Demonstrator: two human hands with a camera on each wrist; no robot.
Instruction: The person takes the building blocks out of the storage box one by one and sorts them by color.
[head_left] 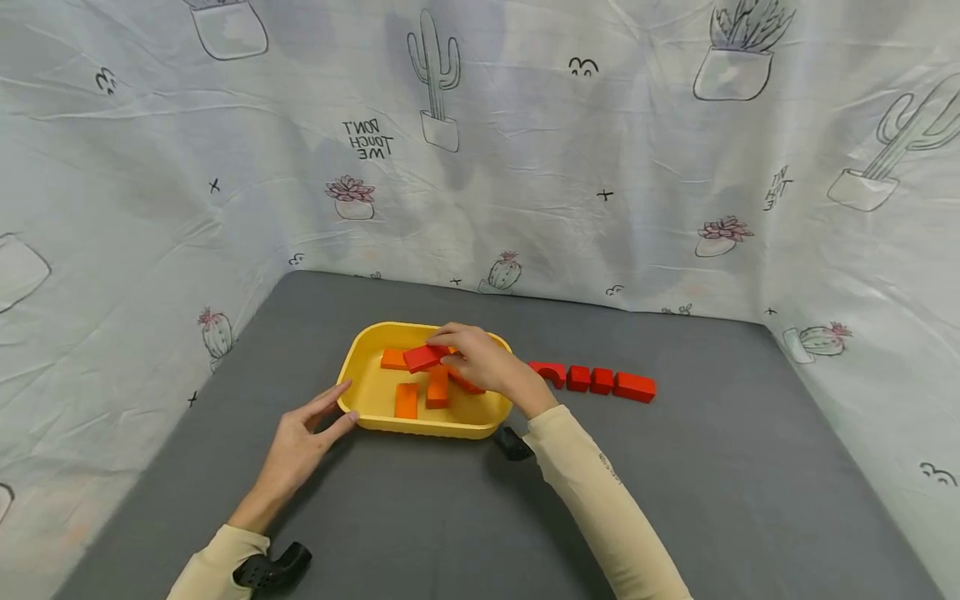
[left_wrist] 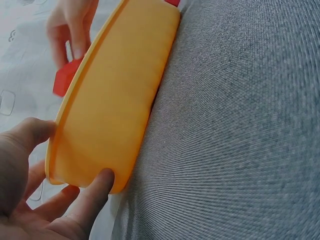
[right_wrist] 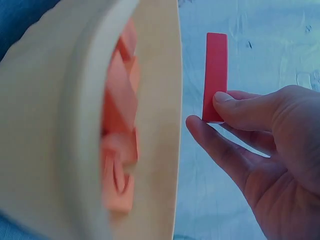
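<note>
A yellow plastic tray (head_left: 378,397) with a raised rim stands on the grey table, several orange and red blocks lying in it. Fingertips of my left hand (head_left: 300,447) rest against the outside of its left end, also seen in the left wrist view. Over the tray, my right hand (head_left: 480,358) pinches a red rectangular block (right_wrist: 216,70) at one end between thumb and fingers. Below it are an orange block (head_left: 407,401) and another orange block (head_left: 438,389). Part of the tray's right side is hidden behind the right hand.
To the right of the tray is a row of red blocks: an arch (head_left: 551,372), a cube (head_left: 578,378), another cube (head_left: 602,381) and a longer block (head_left: 634,387). A patterned white cloth (head_left: 525,167) hangs behind and beside the grey table (head_left: 720,467).
</note>
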